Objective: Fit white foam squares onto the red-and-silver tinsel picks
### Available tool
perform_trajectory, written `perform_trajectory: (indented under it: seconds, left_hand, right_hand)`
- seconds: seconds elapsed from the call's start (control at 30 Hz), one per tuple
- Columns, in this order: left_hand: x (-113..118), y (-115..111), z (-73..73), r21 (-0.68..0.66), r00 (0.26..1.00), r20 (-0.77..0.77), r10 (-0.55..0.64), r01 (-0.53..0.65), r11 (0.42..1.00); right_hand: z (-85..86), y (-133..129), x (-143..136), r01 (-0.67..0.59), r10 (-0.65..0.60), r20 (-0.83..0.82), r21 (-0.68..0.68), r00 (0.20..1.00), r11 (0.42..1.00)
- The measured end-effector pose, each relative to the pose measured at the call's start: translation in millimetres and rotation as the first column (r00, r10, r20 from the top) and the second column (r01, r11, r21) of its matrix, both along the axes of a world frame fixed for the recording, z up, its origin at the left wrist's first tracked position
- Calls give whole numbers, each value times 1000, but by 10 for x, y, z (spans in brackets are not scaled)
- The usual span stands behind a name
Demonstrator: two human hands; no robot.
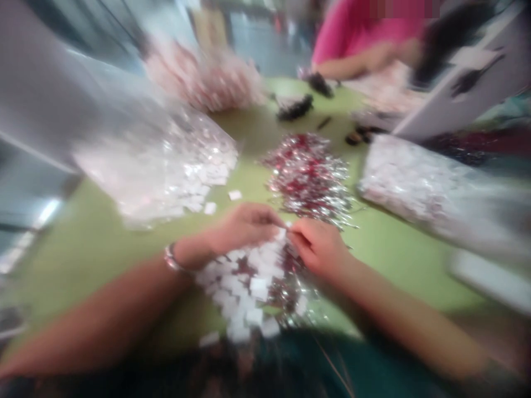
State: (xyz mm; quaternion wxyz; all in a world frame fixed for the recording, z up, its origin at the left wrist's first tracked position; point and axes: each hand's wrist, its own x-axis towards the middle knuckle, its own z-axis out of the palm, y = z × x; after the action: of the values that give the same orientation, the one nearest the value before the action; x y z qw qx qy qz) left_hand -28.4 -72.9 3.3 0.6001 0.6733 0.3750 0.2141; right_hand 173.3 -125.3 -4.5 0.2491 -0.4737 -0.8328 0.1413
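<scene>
My left hand, with a bracelet at the wrist, and my right hand meet fingertip to fingertip above the green table. Both are closed in a pinch. A small white card shows at the left fingers; what the right fingers grip is too small and blurred to name. Beneath them lies a loose heap of small white cards mixed with red and silvery pieces. Just beyond my hands is a pile of shiny red and silver pieces.
A clear plastic bag spills white cards on the left; another filled bag lies right. Pinkish bagged goods stand behind. Dark bundles lie at the back. A person in a pink top sits opposite, beside a white panel.
</scene>
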Motion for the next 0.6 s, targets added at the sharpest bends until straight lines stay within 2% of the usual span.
perform_trajectory:
  seconds: [0.03,0.1,0.17,0.2,0.27,0.33,0.37,0.43,0.47,0.53,0.6]
  left_hand:
    - [-14,21,11,-16,999,12,-30,30,999]
    - [-27,39,28,39,998,-22,-67,67,997]
    - [-25,23,55,127,990,-75,-123,132,983]
    - [-23,6,76,154,980,-85,-180,192,969]
    - [-20,-35,132,191,939,-83,-334,344,919]
    - [-24,-59,194,229,885,-91,-457,465,855]
    - [-29,-58,220,243,873,-105,-477,488,838]
    - [-54,-17,246,268,902,-137,-409,431,862]
    - [-76,22,241,287,935,-160,-316,351,891]
    - [-140,128,196,380,976,-217,-24,107,919]
    - [-228,253,123,512,920,-268,286,-115,851]
  right_hand:
    - [60,-4,-1,-14,13,-32,-49,999,999]
    - [203,6,55,-64,55,-52,-189,997,980]
    - [345,52,239,-120,117,-27,-335,993,935]
    - [400,91,388,-126,140,12,-354,990,927]
    - [457,201,766,37,16,169,-305,985,952]
    - [430,334,1158,271,-186,368,-193,911,943]
    - [390,399,1319,320,-211,443,-187,871,929]
    - [282,509,1516,345,-205,496,-209,844,915]
    - [224,550,1551,348,-190,523,-221,831,911]
    - [127,602,1528,379,-200,576,-209,793,902]
    - [65,623,1466,419,-223,625,-185,748,889]
